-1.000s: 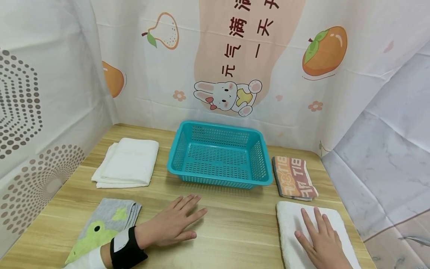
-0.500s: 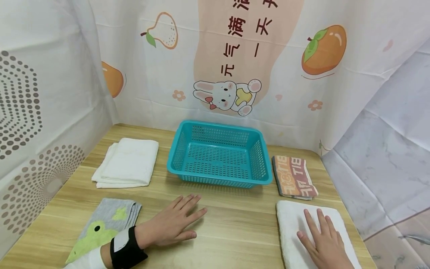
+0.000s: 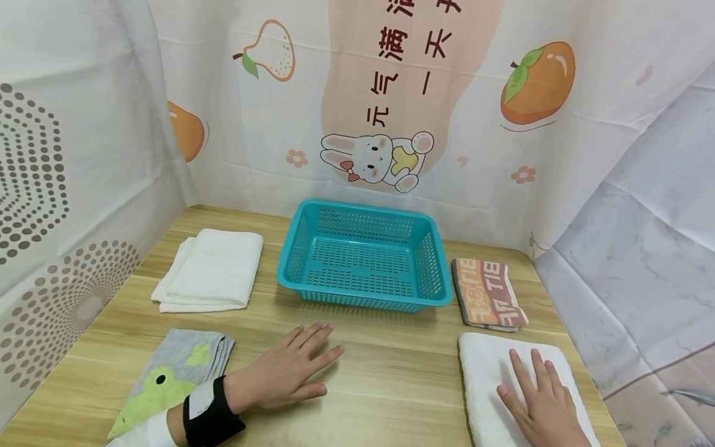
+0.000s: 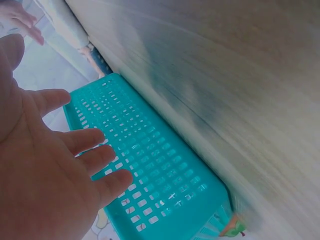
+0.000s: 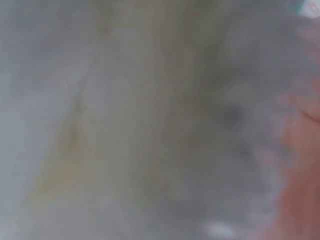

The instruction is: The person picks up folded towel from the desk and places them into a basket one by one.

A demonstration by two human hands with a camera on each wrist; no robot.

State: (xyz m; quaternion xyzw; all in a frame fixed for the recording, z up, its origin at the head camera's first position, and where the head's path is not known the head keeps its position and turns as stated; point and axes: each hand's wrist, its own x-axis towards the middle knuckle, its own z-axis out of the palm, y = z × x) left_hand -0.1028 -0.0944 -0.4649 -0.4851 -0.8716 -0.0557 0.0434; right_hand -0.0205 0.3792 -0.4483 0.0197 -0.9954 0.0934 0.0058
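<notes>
My left hand [image 3: 285,375] lies palm down over the wooden table with its fingers spread, between a grey towel with a green figure [image 3: 162,379] and the middle of the table. In the left wrist view the palm and spread fingers of that hand [image 4: 55,155] show in front of the teal basket [image 4: 150,165]. At the right, my right hand [image 3: 544,400] is over a thick folded white towel [image 3: 486,372], fingers apart and gripping nothing. The right wrist view is blurred, with part of the hand [image 5: 300,170] at its right edge.
The teal mesh basket [image 3: 363,298] stands at the back middle of the table [image 3: 391,379]. A folded white towel [image 3: 220,267] lies to its left, an orange and maroon patterned towel [image 3: 488,295] to its right. Printed curtains [image 3: 251,136] hang behind and at both sides.
My right hand has shifted slightly to the right over the white towel, fingers still spread. My left hand has stayed in place, and so have the basket and towels.
</notes>
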